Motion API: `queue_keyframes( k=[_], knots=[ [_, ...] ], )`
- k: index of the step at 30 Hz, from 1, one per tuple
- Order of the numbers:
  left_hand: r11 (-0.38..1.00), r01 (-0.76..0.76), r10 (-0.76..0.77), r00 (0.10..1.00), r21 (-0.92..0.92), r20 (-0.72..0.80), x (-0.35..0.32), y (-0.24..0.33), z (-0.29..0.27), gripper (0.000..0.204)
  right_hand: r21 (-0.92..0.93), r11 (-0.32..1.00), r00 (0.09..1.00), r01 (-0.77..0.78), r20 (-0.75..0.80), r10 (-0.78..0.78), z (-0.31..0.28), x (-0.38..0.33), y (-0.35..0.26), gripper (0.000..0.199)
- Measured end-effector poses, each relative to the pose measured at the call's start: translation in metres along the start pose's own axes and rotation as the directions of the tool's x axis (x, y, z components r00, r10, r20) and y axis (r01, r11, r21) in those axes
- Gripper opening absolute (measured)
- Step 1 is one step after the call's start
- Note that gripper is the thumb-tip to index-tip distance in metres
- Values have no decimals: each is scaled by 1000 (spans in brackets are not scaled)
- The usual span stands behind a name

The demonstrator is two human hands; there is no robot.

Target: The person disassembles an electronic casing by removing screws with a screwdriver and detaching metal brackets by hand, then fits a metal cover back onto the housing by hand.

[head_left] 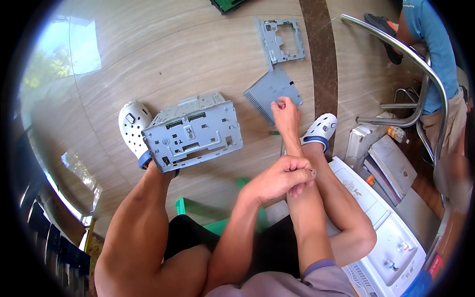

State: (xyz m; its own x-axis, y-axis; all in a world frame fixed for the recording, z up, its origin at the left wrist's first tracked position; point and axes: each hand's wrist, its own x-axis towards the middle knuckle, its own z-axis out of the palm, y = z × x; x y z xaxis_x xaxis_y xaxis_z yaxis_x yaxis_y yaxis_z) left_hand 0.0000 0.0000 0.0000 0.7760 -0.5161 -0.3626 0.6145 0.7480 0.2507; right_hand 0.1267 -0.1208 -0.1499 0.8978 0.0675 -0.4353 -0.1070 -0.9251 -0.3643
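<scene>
My right hand (286, 116) reaches forward over a flat grey metal panel (277, 88) with a row of slots along one edge. Its fingers are curled together, and whatever they may hold is too small to make out. Across my right forearm lies my left hand (282, 179), fingers folded in and its palm hidden. To the left, a box-like grey sheet-metal chassis (203, 133) with many cutouts sits tilted by my left shoe. Beyond the panel lies a grey metal bracket frame (284, 42) with a large opening.
White clogs (134, 123) are on my feet. A green plastic stool (217, 226) is beneath me. On the right are a white water dispenser (381, 232), books and boxes (391, 163), a bent metal-tube chair (420, 64), and another person in blue (438, 54). A green board (227, 5) lies far ahead.
</scene>
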Motion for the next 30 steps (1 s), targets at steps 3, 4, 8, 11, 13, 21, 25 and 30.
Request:
queue_keyframes(
  k=[3,4,8,11,13,21,25,30],
  knots=[
    [1000,-19,18,1000,-16,-14,3,2,-3,24,-102,989,990,111,-70,-118,7,6,5,36],
    [1000,-17,16,999,-19,-33,0,2,-3,24,-120,984,986,135,-81,-145,13,2,6,34],
    [999,-31,32,999,31,-38,1,3,-8,25,-195,967,975,164,-119,-189,17,5,10,27],
    [999,-46,46,996,2,-70,1,4,-10,25,-238,953,973,185,-89,-211,20,9,9,22],
    [998,-57,57,995,-3,-79,0,4,-10,25,-250,947,971,201,-80,-227,21,12,10,21],
    [999,-43,43,995,1,-93,2,-1,-3,24,151,978,989,-145,-8,148,-21,12,0,22],
    [974,-122,159,967,189,-197,9,-7,15,24,638,703,945,-315,138,298,-93,-19,-2,20],
    [812,-361,549,739,458,-391,19,-16,62,23,798,569,980,-198,163,112,-157,-66,-22,19]
  ],
)
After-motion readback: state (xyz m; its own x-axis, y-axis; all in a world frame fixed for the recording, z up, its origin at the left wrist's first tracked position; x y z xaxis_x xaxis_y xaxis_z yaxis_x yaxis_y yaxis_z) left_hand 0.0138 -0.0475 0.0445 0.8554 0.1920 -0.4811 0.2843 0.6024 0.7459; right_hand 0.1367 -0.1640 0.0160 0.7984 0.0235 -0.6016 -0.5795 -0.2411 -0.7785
